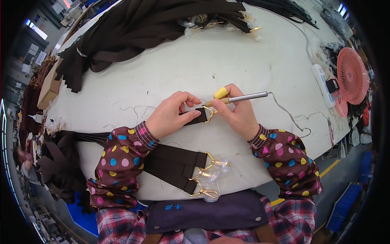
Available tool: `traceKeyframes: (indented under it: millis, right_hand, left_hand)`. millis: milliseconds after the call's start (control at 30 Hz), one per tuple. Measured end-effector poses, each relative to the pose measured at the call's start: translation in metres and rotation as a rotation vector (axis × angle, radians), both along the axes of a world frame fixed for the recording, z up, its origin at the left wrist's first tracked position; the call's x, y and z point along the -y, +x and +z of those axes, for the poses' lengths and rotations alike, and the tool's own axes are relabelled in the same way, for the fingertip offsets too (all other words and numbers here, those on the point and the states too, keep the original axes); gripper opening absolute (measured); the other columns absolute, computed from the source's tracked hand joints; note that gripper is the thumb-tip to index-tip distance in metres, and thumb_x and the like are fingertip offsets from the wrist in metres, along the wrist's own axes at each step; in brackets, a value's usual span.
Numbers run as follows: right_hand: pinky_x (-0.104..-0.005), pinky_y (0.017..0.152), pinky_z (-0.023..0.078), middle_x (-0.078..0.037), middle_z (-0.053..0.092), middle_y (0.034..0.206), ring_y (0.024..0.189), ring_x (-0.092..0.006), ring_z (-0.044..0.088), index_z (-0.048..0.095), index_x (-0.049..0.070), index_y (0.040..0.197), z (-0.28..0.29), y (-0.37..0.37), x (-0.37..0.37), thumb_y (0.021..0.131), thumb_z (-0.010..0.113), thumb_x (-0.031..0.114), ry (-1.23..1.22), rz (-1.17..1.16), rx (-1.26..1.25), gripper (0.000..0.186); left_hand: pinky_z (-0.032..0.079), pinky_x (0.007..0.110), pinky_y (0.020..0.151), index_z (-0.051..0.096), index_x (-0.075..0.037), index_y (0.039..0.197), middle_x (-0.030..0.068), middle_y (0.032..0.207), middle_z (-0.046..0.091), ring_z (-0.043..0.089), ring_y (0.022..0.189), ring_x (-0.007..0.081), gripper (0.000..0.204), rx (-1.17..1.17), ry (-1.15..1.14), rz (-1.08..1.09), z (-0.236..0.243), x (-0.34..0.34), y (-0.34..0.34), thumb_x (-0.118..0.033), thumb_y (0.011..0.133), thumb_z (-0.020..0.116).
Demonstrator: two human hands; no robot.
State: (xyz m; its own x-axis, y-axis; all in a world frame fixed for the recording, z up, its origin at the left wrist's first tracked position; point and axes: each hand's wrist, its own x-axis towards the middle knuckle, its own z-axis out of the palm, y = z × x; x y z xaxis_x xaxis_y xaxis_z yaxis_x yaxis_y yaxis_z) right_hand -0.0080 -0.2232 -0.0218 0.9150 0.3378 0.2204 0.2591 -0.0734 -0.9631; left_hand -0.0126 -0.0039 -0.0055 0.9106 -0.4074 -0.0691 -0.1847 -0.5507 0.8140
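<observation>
A dark brown webbing strap (pixel 195 118) with a gold metal clasp (pixel 210 114) in clear plastic lies across the middle of the table. My left hand (pixel 172 114) is closed on it, thumb pressing on the webbing just left of the clasp. My right hand (pixel 237 110) pinches a corded pen-shaped tool (pixel 248 96), silver at the cord end and tan toward the tip. Its tip is at the strap's end beside the clasp; whether it touches cannot be told. A yellow finger cover (pixel 220 92) sits on a right fingertip.
Several straps with gold clasps (pixel 174 166) lie near my body. A large strap bundle (pixel 122 36) covers the far left. At right stand a pink fan (pixel 352 76) and a white power strip (pixel 323 83). The tool's grey cord (pixel 286 112) trails right. A person (pixel 29 164) is at far left.
</observation>
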Motion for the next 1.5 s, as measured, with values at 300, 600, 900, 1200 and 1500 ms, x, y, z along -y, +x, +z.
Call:
traceKeyframes:
  millis: [300, 600, 900, 1200, 1500]
  right_hand:
    - [-0.0213, 0.065, 0.049, -0.005, 0.066, 0.080, 0.072, -0.0076, 0.062, 0.053, 0.002, 0.088, -0.002, 0.001, 0.001, 0.091, 0.067, 0.017, -0.065, -0.141, -0.035, 0.020]
    - [-0.0206, 0.062, 0.052, -0.006, 0.066, 0.079, 0.068, -0.0076, 0.063, 0.054, 0.003, 0.086, 0.001, 0.004, 0.000, 0.092, 0.068, 0.020, 0.128, -0.174, -0.222, 0.022]
    - [-0.0204, 0.061, 0.051, -0.005, 0.065, 0.077, 0.066, -0.0069, 0.062, 0.054, 0.004, 0.086, -0.001, 0.006, 0.001, 0.091, 0.069, 0.022, 0.170, -0.176, -0.267, 0.024]
    - [-0.0215, 0.059, 0.048, -0.005, 0.064, 0.074, 0.063, -0.0079, 0.059, 0.054, 0.004, 0.086, 0.002, 0.006, 0.002, 0.092, 0.068, 0.025, 0.180, -0.183, -0.288, 0.026]
    - [-0.0239, 0.064, 0.049, -0.008, 0.067, 0.082, 0.067, -0.0099, 0.060, 0.053, 0.005, 0.090, 0.005, 0.008, 0.002, 0.094, 0.064, 0.024, 0.291, -0.076, -0.321, 0.023]
  left_hand:
    - [0.045, 0.024, 0.066, 0.061, -0.005, 0.107, 0.0013, 0.092, 0.054, 0.049, 0.073, 0.0089, 0.025, 0.097, -0.077, 0.073, -0.006, 0.005, -0.001, -0.010, 0.084, 0.070]
    - [0.047, 0.031, 0.068, 0.066, -0.010, 0.103, 0.0084, 0.090, 0.055, 0.056, 0.077, 0.0216, 0.022, 0.524, -0.010, 0.042, -0.004, 0.011, -0.005, -0.002, 0.083, 0.065]
    - [0.045, 0.034, 0.071, 0.069, -0.012, 0.095, 0.0039, 0.089, 0.055, 0.057, 0.077, 0.0209, 0.024, 0.766, 0.231, -0.020, -0.001, 0.009, -0.007, 0.002, 0.076, 0.066]
    - [0.043, 0.034, 0.075, 0.069, -0.014, 0.095, 0.0017, 0.093, 0.057, 0.057, 0.078, 0.0181, 0.030, 0.937, 0.294, -0.024, 0.001, 0.006, -0.006, 0.002, 0.070, 0.066]
    - [0.045, 0.034, 0.074, 0.066, -0.011, 0.102, 0.0061, 0.096, 0.057, 0.056, 0.083, 0.0212, 0.024, 0.487, -0.127, 0.137, -0.003, 0.013, -0.009, -0.002, 0.080, 0.066]
